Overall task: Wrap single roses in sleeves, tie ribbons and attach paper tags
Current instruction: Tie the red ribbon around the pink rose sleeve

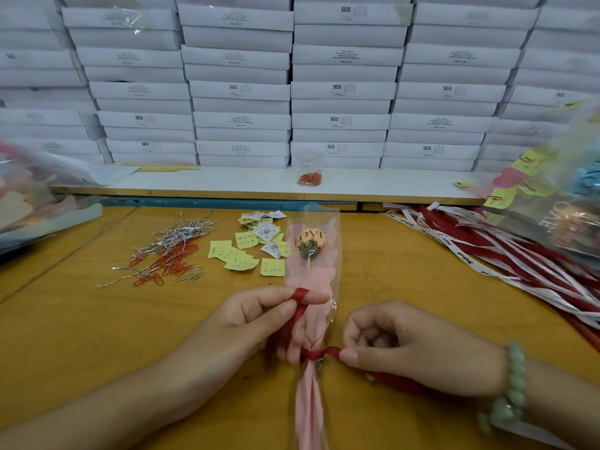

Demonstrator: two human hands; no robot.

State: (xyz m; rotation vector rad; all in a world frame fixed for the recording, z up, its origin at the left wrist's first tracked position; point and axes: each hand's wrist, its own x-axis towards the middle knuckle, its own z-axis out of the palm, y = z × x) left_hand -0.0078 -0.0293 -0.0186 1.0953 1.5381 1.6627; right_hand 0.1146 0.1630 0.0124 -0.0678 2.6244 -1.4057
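Note:
A single rose (310,243) lies on the yellow table inside a clear sleeve (313,274) lined with pink paper, its head pointing away from me. A red ribbon (319,353) runs around the narrow neck of the sleeve. My left hand (259,319) pinches one end of the ribbon and loops it over the forefinger, just left of the sleeve. My right hand (418,345) pinches the other end at the neck, on the right side. Yellow and white paper tags (256,246) lie scattered left of the rose.
Silver twist ties and red paper clips (168,254) lie in a heap at the left. Red and white ribbons (506,254) are piled on the right. Bags of finished roses (558,196) sit at both sides. White boxes (341,92) stack up behind a shelf holding a small bag of clips (310,177).

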